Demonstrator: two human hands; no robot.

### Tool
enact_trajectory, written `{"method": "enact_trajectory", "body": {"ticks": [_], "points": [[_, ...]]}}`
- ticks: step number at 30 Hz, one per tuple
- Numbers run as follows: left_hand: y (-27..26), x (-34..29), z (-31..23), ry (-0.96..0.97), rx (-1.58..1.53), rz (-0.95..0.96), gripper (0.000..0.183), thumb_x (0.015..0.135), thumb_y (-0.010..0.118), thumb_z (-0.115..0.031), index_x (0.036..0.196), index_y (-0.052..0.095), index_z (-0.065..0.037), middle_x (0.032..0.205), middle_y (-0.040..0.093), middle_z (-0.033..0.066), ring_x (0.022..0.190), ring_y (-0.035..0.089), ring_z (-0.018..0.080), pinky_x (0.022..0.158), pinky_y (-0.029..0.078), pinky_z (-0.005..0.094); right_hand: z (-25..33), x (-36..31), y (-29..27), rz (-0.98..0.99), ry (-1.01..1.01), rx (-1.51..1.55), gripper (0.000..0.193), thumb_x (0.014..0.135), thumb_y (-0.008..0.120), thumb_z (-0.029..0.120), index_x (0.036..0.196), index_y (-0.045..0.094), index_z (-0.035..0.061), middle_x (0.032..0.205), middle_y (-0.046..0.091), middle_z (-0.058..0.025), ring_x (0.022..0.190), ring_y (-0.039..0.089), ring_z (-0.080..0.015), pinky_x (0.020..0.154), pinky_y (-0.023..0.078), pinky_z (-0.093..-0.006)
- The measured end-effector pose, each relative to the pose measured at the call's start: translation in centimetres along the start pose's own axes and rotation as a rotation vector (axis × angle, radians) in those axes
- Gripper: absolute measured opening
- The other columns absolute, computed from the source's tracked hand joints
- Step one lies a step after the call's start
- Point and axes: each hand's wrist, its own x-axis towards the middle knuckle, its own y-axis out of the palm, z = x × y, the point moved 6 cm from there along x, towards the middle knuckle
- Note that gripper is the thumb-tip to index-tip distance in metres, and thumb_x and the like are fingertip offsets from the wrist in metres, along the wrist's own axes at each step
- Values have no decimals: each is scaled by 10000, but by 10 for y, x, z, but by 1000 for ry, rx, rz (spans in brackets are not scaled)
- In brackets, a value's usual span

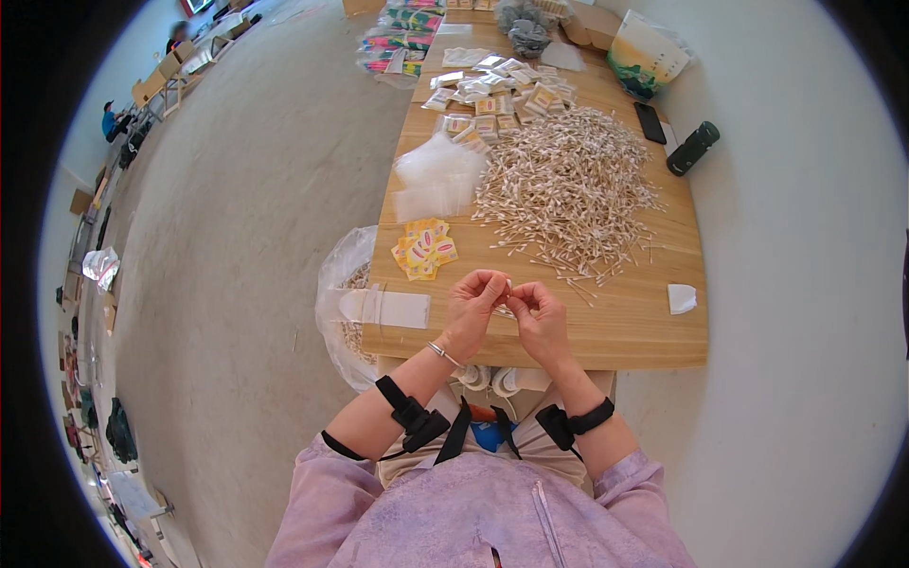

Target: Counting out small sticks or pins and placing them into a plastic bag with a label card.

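Close to the table's near edge, my left hand (473, 303) and my right hand (542, 320) meet with thumbs and fingertips pinched together. Between them are what look like a few cotton swabs (507, 310), mostly hidden by the fingers; a white tip shows above. Just beyond my hands spreads a big heap of loose cotton swabs (573, 189). Left of it lie clear plastic bags (437, 175) in a flat stack and a small pile of yellow printed cards (423, 250). Filled packets (502, 95) are heaped farther back.
A white flat piece (402, 310) lies at the table's left edge, above a clear bag of swabs (346, 327) hanging there. To the right are a white scrap (682, 299), a dark bottle (694, 149) and a phone (650, 123). The wall (805, 284) borders the table's right side.
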Motion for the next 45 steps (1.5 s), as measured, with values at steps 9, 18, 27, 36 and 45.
{"method": "enact_trajectory", "body": {"ticks": [9,18,27,36,45], "points": [[2,1,2,-17,36,-3,117,913,606,-193,907,602,-76,833,604,-8,766,559,75,717,477,229,-16,-1,4,35,68,241,32,869,592,10,897,600,-4,770,626,-12,694,574,-67,638,478,-218],[1,-2,3,15,145,-9,165,958,532,-234,898,561,-82,801,557,-18,736,525,60,684,460,209,-10,-7,4,59,118,329,36,880,572,7,911,590,1,794,619,-6,723,568,-60,666,467,-204],[-19,-43,42,-461,1408,684,150,888,539,-160,921,592,-23,810,615,32,713,556,119,659,476,266,-3,-1,-21,-6,100,303,55,888,562,22,929,596,6,796,624,-7,727,577,-63,663,454,-199],[6,-19,-19,102,527,154,286,974,497,-221,1121,609,-3,948,644,18,844,581,94,776,484,260,-3,-9,-15,82,59,141,62,883,570,13,932,607,8,788,617,-1,722,564,-62,668,456,-209],[1,-20,-16,14,327,149,281,957,535,-237,1061,643,1,941,652,34,843,588,91,798,488,236,8,-16,5,161,43,181,84,882,555,-8,950,603,-9,817,624,-32,761,576,-89,703,470,-230]]}}
